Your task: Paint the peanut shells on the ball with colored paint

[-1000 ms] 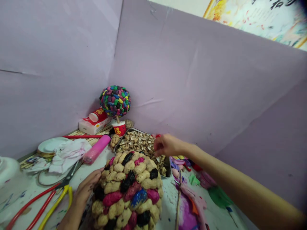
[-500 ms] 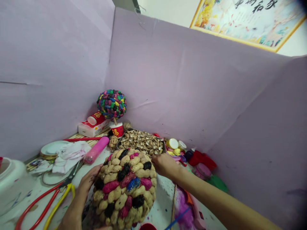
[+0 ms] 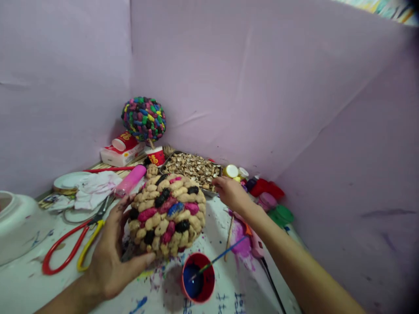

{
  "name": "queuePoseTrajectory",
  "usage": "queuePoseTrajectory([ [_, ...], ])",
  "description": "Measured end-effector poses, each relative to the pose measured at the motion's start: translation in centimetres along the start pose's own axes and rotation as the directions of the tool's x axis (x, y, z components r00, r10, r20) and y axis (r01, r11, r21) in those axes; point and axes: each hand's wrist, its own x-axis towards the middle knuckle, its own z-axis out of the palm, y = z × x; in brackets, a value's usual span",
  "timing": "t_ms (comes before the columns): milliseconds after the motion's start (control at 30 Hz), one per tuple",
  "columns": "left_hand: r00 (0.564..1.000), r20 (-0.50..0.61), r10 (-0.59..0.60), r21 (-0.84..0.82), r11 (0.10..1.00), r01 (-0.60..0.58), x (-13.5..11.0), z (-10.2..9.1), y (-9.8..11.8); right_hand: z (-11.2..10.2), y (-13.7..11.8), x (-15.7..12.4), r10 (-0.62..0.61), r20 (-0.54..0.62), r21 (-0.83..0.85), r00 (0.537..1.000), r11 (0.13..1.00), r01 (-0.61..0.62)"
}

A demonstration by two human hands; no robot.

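A ball covered with peanuts in their shells, mostly plain with some painted pink, black and blue, rests at the middle of the table. My left hand holds its left side, fingers behind and thumb along its lower edge. Beyond the ball lies a metal tray filled with peanut shells. At the tray's front right corner is my right hand, fingers closed together; what they hold, if anything, is hidden. In front of the ball stands a red cup of blue paint with a thin paintbrush leaning in it.
Red-and-yellow-handled scissors, a white tub and a stained cloth lie left. A multicoloured peanut ball stands behind on a stick in a red cup. Paint pots and a pink corded tool are right. Lilac panels enclose the table.
The view has tilted down, bringing the whole red cup into sight. My left hand stays on the ball, its thumb now showing. My right hand remains by the tray's corner.
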Motion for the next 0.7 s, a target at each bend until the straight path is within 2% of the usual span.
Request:
queuePoseTrajectory([
  [67, 0.998, 0.046, 0.034, -0.067, 0.997, -0.031, 0.4, -0.3, -0.5, -0.8, 0.6, -3.3, 0.086, -0.015, 0.084, 0.996, 0.993, -0.084],
  [133, 0.997, 0.06, 0.053, -0.09, 0.995, -0.047, 0.6, -0.4, -0.8, -1.1, 0.9, -7.5, 0.151, 0.028, 0.173, 0.988, 0.973, -0.154],
  [233, 0.998, 0.038, 0.046, -0.092, 0.995, -0.042, 0.7, -0.2, -0.7, -0.1, 0.8, -13.7, 0.21, 0.128, 0.342, 0.969, 0.908, -0.242],
  [333, 0.999, 0.03, 0.036, -0.088, 0.996, -0.033, 0.6, 0.1, 0.1, 1.6, 1.0, -17.5, 0.214, 0.199, 0.553, 0.956, 0.781, -0.29],
  [500, 0.998, 0.026, 0.054, -0.095, 0.994, -0.051, 0.8, 0.3, 0.8, 3.9, 1.3, -19.2, 0.215, 0.226, 0.79, 0.95, 0.53, -0.308],
  [633, 0.999, 0.023, 0.041, -0.118, 0.992, -0.038, 0.8, 0.3, 0.8, 6.7, -1.7, -19.7, 0.184, 0.206, 0.866, 0.961, 0.424, -0.267],
  [700, 0.999, 0.007, 0.044, -0.124, 0.991, -0.043, 0.7, 0.5, 0.8, 8.4, -3.9, -19.4, 0.243, 0.103, 0.908, 0.965, 0.374, -0.191],
])
